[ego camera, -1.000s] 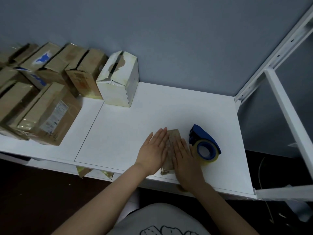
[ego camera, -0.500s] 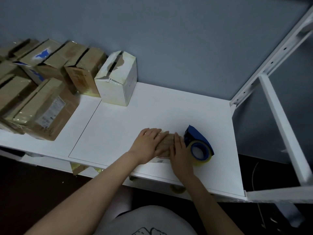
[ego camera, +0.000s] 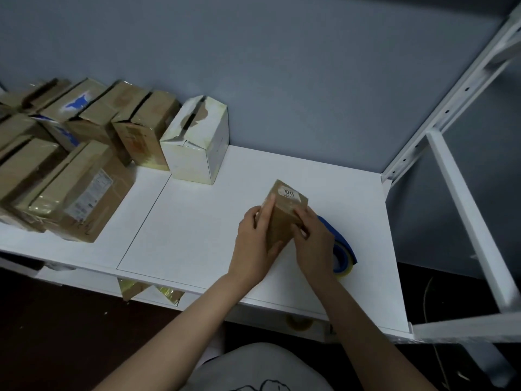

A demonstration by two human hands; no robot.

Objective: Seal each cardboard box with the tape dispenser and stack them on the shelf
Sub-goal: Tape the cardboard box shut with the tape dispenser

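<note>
Left hand [ego camera: 253, 245] and right hand [ego camera: 313, 242] grip the small box [ego camera: 287, 211] mid-frame. Tape dispenser [ego camera: 344, 249] peeks out at their right; white shelf [ego camera: 197, 221] spreads left toward stacked boxes [ego camera: 84, 187].

Glossy-taped cardboard box [ego camera: 284, 213], matt shelf [ego camera: 197, 227]

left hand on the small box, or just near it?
Touching. The head view shows the left hand holding the small box, with its fingers lying against the box's left side.
</note>
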